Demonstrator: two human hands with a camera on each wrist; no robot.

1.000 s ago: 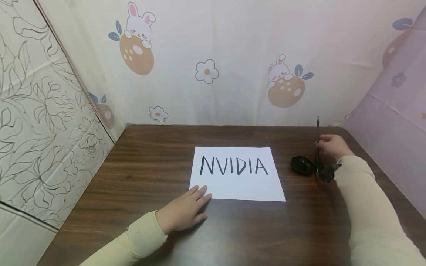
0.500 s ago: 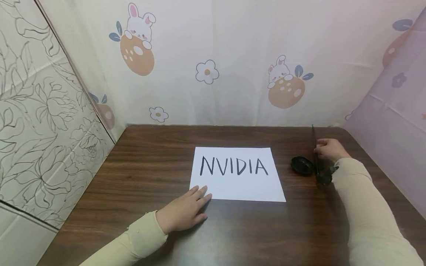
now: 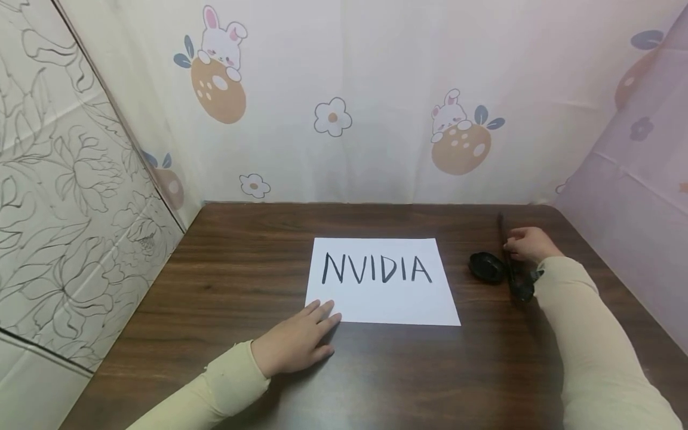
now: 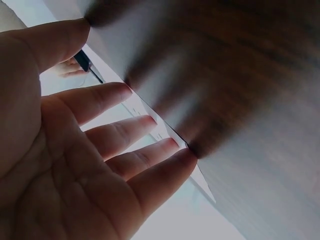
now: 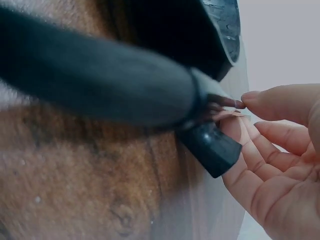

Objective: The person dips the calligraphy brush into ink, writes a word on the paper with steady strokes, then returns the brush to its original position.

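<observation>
Dark brown wood-grain table, smooth with a dull sheen. Matt white paper sheet, lettered in flat black ink. Small ink dish, black and glossy. Calligraphy brush with a thin dark handle and a soft, matt black hair tuft set in a smooth dark collar. Thin printed cloth backdrop, faintly creased. Soft beige knit sleeves.
</observation>
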